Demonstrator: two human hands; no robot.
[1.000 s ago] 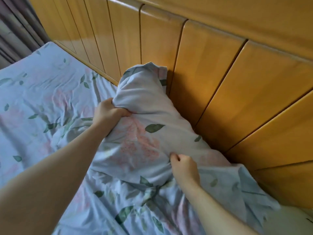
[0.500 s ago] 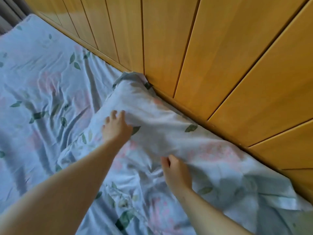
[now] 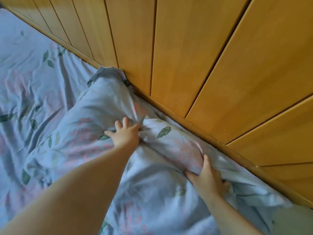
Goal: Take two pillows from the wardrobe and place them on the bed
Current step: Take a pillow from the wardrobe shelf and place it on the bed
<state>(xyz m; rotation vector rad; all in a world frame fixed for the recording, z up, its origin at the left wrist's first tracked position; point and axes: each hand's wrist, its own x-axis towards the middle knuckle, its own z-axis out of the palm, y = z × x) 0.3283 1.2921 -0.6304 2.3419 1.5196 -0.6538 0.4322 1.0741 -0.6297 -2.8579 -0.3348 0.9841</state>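
A pillow (image 3: 108,106) in a pale blue case with pink flowers and green leaves lies flat on the bed (image 3: 30,78), its long side against the wooden headboard. My left hand (image 3: 124,133) presses down on its middle with fingers spread. My right hand (image 3: 207,177) rests on the pillow's near end, fingers curled into the fabric. The bed sheet has the same print, so the pillow's near edge is hard to tell apart. No second pillow shows.
The wooden panelled headboard (image 3: 194,56) runs diagonally from upper left to lower right, close behind the pillow. A pale green patch (image 3: 291,221) sits at the lower right corner. The rumpled sheet spreads out to the left.
The pillow stood up against the headboard, gripped in both hands, and has come down flat on the bed. My left hand has let go and spread over its middle; my right hand moved right along it.
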